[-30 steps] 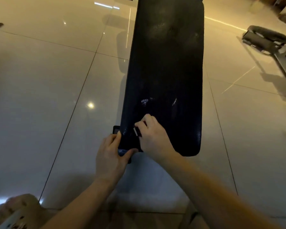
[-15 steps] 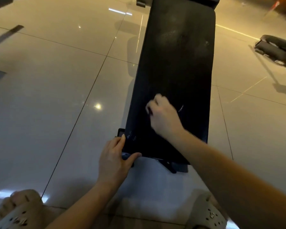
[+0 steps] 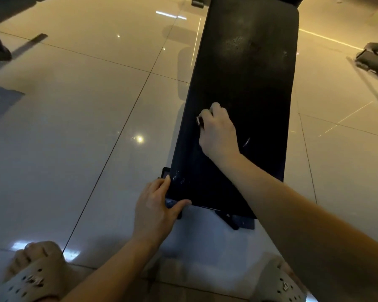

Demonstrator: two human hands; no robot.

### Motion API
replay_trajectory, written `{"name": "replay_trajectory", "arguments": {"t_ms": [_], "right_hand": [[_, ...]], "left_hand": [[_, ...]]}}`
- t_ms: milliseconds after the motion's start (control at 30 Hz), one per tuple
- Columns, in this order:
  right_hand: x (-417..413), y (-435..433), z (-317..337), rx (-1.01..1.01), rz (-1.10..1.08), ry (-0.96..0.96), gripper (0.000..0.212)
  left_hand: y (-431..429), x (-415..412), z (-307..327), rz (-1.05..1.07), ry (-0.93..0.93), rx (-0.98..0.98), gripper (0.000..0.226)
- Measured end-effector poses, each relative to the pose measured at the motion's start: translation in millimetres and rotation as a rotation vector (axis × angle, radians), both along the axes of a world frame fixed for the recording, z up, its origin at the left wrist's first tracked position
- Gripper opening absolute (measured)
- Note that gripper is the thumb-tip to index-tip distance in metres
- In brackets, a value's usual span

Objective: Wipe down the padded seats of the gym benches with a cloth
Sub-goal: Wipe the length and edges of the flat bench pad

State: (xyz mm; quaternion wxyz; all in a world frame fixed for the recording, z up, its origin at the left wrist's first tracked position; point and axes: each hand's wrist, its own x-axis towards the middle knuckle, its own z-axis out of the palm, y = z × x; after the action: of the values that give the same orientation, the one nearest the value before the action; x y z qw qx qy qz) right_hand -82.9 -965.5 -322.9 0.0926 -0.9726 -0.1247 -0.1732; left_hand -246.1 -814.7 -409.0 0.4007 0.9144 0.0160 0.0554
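Fingers of the right hand (image 3: 218,131) curled round a dark cloth (image 3: 200,121), pressing it on the black bench seat (image 3: 244,73) near its left edge, about midway along. Cloth mostly hidden under the hand, only a pale tag showing. Left hand (image 3: 155,205) gripping the seat's near left corner, thumb along the near edge, fingers up the side. Underneath, glossy floor tiles (image 3: 74,105); sandalled feet (image 3: 31,277) at the bottom; another padded bench (image 3: 373,57) far right.

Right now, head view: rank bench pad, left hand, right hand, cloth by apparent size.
1. bench pad
2. left hand and right hand: near alike; left sits nearer the camera, so unranked.
3. cloth: mostly hidden in the right hand.
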Motion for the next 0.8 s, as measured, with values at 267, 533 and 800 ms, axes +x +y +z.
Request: {"name": "replay_trajectory", "arguments": {"t_ms": [267,533,800], "right_hand": [[-59,4,-20,-0.200,0.548,0.147,0.020],[6,25,2,-0.068,0.092,0.005,0.028],[-71,-92,-6,-0.136,0.275,0.054,0.011]], "left_hand": [[-3,-1,5,0.006,0.039,0.009,0.066],[-6,-2,15,0.034,0.057,0.020,0.060],[-24,-2,29,0.090,0.208,0.031,0.048]]}}
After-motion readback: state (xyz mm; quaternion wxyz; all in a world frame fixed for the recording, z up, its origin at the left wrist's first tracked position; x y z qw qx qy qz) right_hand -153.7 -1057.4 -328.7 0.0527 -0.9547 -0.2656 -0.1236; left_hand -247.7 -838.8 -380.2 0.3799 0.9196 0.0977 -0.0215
